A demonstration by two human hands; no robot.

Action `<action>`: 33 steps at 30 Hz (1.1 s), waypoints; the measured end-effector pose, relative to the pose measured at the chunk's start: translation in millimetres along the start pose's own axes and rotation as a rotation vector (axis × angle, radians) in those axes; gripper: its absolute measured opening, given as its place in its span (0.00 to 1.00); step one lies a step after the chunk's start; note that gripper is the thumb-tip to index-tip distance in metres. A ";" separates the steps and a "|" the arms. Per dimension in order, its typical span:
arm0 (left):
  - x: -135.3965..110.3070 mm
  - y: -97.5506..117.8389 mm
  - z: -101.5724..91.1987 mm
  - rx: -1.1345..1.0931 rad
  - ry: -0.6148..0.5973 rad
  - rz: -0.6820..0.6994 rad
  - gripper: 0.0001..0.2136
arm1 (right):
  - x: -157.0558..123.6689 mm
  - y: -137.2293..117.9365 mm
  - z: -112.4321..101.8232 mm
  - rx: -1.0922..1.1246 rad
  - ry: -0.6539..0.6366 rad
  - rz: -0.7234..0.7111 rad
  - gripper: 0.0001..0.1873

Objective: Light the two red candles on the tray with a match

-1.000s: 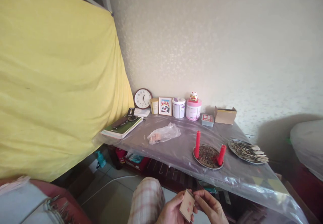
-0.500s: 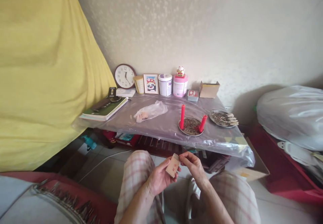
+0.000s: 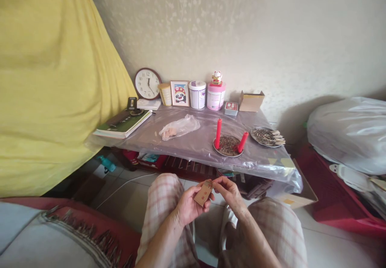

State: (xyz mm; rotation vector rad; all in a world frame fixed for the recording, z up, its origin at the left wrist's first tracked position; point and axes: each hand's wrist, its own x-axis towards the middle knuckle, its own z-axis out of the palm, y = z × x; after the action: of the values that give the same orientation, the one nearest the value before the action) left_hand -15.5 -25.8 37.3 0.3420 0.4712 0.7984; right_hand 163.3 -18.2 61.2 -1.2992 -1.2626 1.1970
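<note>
My left hand (image 3: 190,204) is closed around a small brown matchbox (image 3: 203,194) with red marks on its face, held tilted above my lap. At the box's upper right end, the fingers of my right hand (image 3: 229,192) are pinched together. What lies between those fingertips is too small to make out. Beyond my hands, on the plastic-covered table (image 3: 144,137), a round metal plate of dark bits (image 3: 231,152) carries an upright red candle (image 3: 218,133) and a shorter, leaning red candle (image 3: 243,142). Right of it, a second plate (image 3: 256,140) holds many matchsticks (image 3: 276,137).
A crumpled plastic bag (image 3: 181,127) lies mid-table, with a green book (image 3: 123,124) to its left. Along the wall stand a clock (image 3: 147,83), a framed panda picture (image 3: 180,93), tubs (image 3: 197,95) and an open carton (image 3: 251,101). A red bin (image 3: 337,203) is at right.
The matchbox has turned and tilted in my left hand, its face now darker and its upper end more visible. My right fingers stay at that end. The whole view has shifted slightly.
</note>
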 end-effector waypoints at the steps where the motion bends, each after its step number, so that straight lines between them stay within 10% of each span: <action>1: 0.4 -0.2 -0.4 0.003 0.007 0.004 0.18 | 0.2 1.0 0.4 -0.015 -0.002 -0.011 0.30; 33: 10.4 -17.1 -6.7 0.269 0.196 0.083 0.25 | -0.6 28.9 -4.7 -0.577 -0.116 -0.490 0.12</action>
State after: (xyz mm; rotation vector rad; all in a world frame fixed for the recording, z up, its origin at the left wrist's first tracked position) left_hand -2.5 -28.3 21.0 0.5377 0.7555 0.8550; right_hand 170.6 -19.8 32.9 -1.2093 -1.9673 0.5799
